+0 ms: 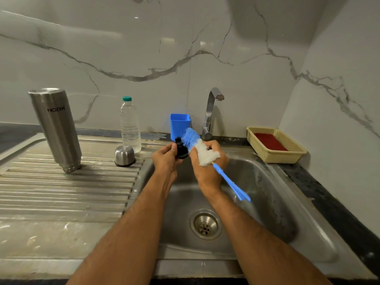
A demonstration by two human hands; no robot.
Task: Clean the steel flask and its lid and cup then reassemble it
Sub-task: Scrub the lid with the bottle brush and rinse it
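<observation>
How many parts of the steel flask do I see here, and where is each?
3: flask body upside down on the drainboard; steel cup inverted beside it; black lid in the left hand above the sink.

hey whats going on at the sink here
A person is scrubbing the flask's black lid over the sink. The left hand holds the lid while the right hand grips a blue and white bottle brush against it. The steel flask stands upside down on the drainboard, with its steel cup inverted beside it. No water shows at the tap.
</observation>
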